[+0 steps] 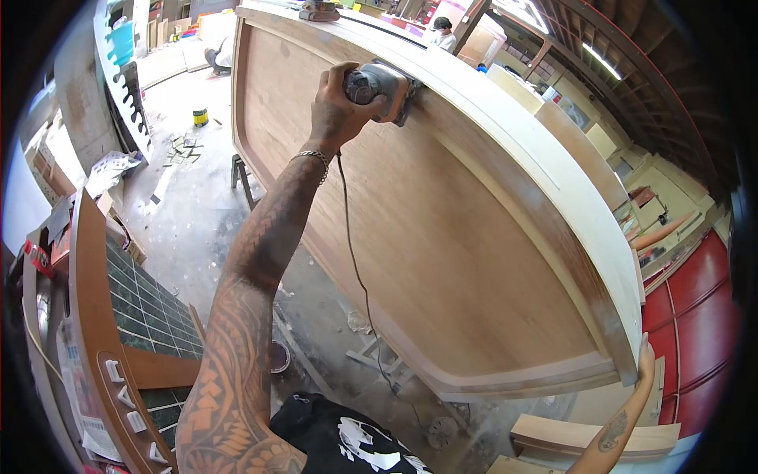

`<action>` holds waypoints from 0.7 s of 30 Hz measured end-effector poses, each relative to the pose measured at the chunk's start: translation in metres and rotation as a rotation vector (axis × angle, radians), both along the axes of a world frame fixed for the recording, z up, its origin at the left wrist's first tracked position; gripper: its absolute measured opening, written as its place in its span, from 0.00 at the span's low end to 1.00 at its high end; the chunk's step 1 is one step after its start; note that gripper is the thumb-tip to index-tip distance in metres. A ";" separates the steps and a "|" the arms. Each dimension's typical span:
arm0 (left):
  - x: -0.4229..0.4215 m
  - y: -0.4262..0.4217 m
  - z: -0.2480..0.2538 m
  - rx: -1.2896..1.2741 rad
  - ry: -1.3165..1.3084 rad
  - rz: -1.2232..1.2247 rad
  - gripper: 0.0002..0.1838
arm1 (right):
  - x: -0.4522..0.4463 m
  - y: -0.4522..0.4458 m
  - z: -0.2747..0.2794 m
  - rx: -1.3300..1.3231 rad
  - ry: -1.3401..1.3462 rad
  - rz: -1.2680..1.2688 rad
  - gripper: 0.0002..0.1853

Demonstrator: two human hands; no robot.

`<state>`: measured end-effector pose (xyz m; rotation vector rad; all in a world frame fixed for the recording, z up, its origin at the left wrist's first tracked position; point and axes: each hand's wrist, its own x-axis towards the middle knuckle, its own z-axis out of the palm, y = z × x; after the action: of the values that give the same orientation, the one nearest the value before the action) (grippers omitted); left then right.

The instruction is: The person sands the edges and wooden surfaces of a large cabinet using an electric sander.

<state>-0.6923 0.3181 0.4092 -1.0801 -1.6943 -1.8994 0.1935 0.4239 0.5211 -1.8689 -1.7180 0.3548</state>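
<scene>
My left hand (pixel 341 103) is wrapped round a corded electric sander (pixel 388 88). Its pad rests against the upper frame edge of a large wooden panel (pixel 426 221), which stands tilted before me. A dark power cord (pixel 357 265) hangs from the tool down towards the floor. At the lower right, my right hand (pixel 647 362) grips the panel's corner, with some fingers hidden by the edge. A pale border strip (pixel 521 130) curves along the panel's top side.
Another tool (pixel 319 10) lies on the panel's far edge. A framed, tiled piece (pixel 154 300) stands at left. On the floor sit a yellow-labelled can (pixel 200 117) and wooden pieces (pixel 596 434). Another person's arm (pixel 663 233) shows at right; a person (pixel 444 34) stands behind.
</scene>
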 end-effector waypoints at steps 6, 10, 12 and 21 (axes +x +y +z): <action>-0.023 0.001 -0.003 0.058 0.110 -0.065 0.40 | -0.008 -0.005 0.003 0.000 -0.086 -0.038 0.43; -0.018 -0.005 -0.007 0.042 0.271 -0.050 0.42 | -0.004 -0.004 0.002 0.008 -0.077 0.011 0.44; -0.014 -0.007 -0.007 0.004 0.356 -0.089 0.41 | -0.005 -0.003 0.001 0.022 -0.094 -0.015 0.45; -0.018 -0.009 -0.001 0.023 0.457 -0.089 0.38 | 0.008 0.004 0.000 -0.008 -0.106 -0.004 0.45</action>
<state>-0.7107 0.3093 0.4083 -1.4665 -1.3819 -1.5575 0.2020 0.4277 0.5210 -1.9280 -1.7841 0.2650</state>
